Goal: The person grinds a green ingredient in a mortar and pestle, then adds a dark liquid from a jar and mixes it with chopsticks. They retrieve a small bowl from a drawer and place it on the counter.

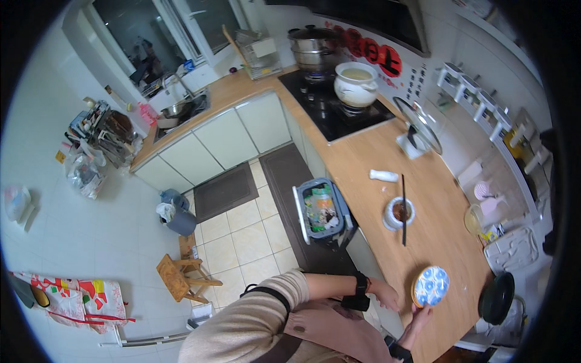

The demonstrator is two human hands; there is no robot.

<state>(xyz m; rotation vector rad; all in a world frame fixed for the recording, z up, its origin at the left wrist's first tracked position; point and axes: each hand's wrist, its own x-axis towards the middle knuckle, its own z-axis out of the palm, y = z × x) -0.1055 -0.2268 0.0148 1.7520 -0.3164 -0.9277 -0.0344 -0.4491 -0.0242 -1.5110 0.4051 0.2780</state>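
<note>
My right hand (421,314) grips the lower edge of a round coaster-like disc (432,286), patterned in blue and white flowers with a tan rim. It is tilted above the near part of the wooden countertop (363,181). My left hand (386,296) is by the counter's front edge, left of the disc. Nothing shows in it, and its fingers are partly hidden. Farther along the counter stands a white mortar (389,223) with reddish-brown contents (399,211). Dark chopsticks (404,190) lie across its mouth. A white pestle (383,175) rests beyond it.
A white pot (356,90) of liquid and a steel steamer (313,50) stand on the black gas hob (317,109). A glass lid (422,127) leans in a holder. An open waste bin (302,213) hangs at the cabinet front. A wooden stool (174,277) stands on the floor.
</note>
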